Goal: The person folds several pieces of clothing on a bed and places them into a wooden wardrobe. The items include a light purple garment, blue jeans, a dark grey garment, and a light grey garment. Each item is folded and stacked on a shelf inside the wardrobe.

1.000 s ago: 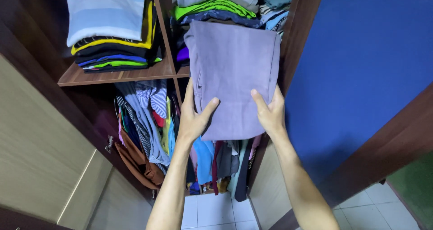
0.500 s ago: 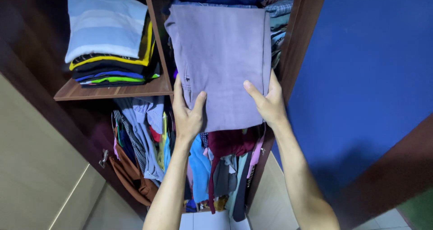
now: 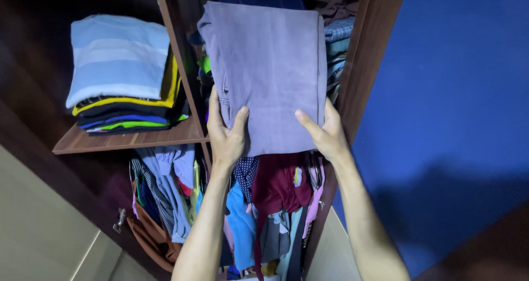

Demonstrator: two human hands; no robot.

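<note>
Both hands, the left hand point(image 3: 225, 133) and right hand point(image 3: 325, 133), are clamped on the near corners of the folded purple trousers point(image 3: 267, 71), held flat before the wardrobe's right-hand stack of clothes point(image 3: 337, 35), a soft, light bundle likely to droop unless supported underneath.

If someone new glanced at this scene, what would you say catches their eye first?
A folded lilac garment fills the centre, held at its near edge by the left hand and right hand in front of the wardrobe's right compartment. To the left, a stack of folded clothes sits on a wooden shelf; hanging clothes crowd below.
</note>
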